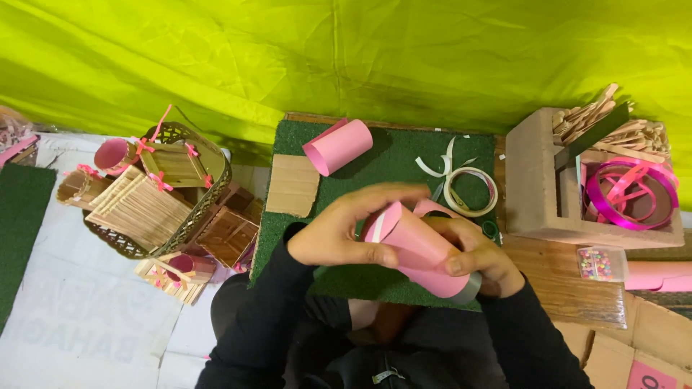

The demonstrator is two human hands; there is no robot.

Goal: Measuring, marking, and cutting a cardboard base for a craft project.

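Long black sleeves (both arms), bare hands, dark lap

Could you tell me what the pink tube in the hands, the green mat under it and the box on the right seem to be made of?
The pink tube looks like matte card or stiff paper rolled up, its overlapping edge visible, held by the left hand and right hand. The green mat seems to be artificial turf, with a short fuzzy pile. The box looks like plain brown cardboard, dull and unprinted.

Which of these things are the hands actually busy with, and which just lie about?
In use: left hand, right hand, pink paper tube.
Lying about: second pink tube, tape roll, pink ribbon, basket of stick crafts, bead box.
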